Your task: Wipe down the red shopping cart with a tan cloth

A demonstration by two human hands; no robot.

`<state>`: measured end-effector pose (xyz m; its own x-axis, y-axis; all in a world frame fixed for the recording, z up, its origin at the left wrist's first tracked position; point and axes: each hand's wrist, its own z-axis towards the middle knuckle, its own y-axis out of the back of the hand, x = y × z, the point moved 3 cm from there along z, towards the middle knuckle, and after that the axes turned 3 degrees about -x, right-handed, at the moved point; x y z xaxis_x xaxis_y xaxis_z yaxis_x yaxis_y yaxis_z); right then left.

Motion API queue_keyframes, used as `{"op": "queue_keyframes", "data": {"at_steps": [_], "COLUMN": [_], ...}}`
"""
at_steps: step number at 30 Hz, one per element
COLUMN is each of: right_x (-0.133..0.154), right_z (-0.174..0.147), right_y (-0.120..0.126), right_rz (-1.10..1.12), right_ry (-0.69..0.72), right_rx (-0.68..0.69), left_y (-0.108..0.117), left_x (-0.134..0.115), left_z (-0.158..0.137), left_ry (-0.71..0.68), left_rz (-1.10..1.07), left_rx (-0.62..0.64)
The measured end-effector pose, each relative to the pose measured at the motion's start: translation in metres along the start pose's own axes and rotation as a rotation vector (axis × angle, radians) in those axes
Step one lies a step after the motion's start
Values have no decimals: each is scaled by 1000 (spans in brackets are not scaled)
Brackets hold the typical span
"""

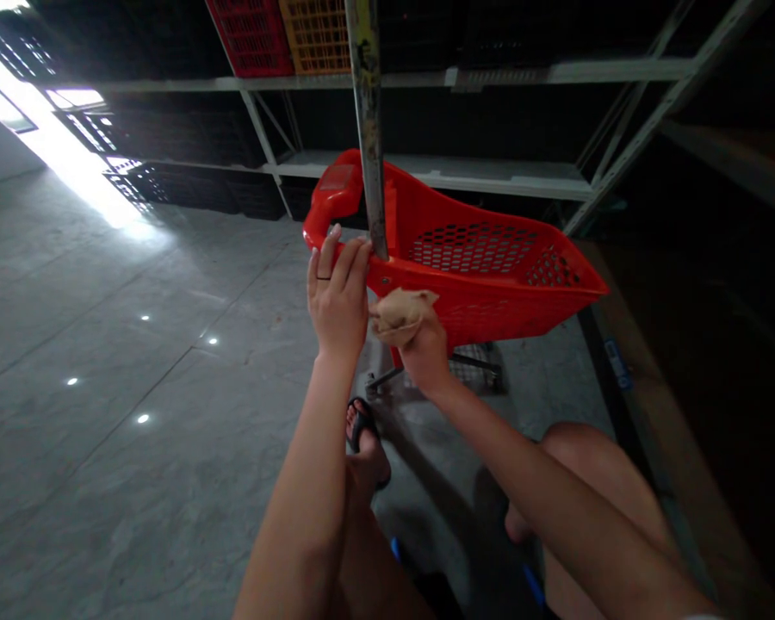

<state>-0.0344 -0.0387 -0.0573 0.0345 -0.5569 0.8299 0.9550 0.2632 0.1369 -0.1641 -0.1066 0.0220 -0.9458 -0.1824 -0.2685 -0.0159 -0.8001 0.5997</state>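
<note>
A red plastic shopping cart (pixel 491 297) with perforated sides stands in front of me. My left hand (pixel 339 288) lies over its near rim at the handle end, fingers curled across the top edge. In my right hand (pixel 427 349) is a crumpled tan cloth (pixel 400 314), bunched up beside the near wall of the cart. That hand's fingers are partly hidden by the cloth. Close to my left fingertips, a worn metal pole (pixel 369 129) rises steeply; its lower end is hidden behind the cart's near rim.
Behind the cart run white metal shelves (pixel 439 172) holding dark crates, a red crate (pixel 251 34) and a yellow crate (pixel 315 34). My foot in a black sandal (pixel 360 422) is near a cart wheel (pixel 371 387). Grey concrete floor (pixel 168 344) stretches left; a ledge (pixel 672 430) lies right.
</note>
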Motion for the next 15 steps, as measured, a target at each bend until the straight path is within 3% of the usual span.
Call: {"op": "queue_keyframes", "data": {"at_steps": [3,5,8,11,13,15], "right_x": [38,39,6,-37,-51,-47], "right_z": [47,56,28,-25,-50,-55], "right_y": [-8,-13,-14,-1,18,31], "right_rz": [-42,-53,-117,-253,-256,-191], "right_ry": [187,266,332,314,332,349], "right_rx": [-188,-212,-104,123,115,99], "left_y": [-4,-6,-9,-9,-6,0], "left_x": [1,1,-1,-5,-10,-16], "left_z": [-1,-3,-5,-8,-12,-19], "left_ry": [-6,-13,-13,-20,-29,-46], "left_rz": [-19,-37,-51,-23,20,76], "left_rx": [-37,-69,-103,-125,-127,-108]}}
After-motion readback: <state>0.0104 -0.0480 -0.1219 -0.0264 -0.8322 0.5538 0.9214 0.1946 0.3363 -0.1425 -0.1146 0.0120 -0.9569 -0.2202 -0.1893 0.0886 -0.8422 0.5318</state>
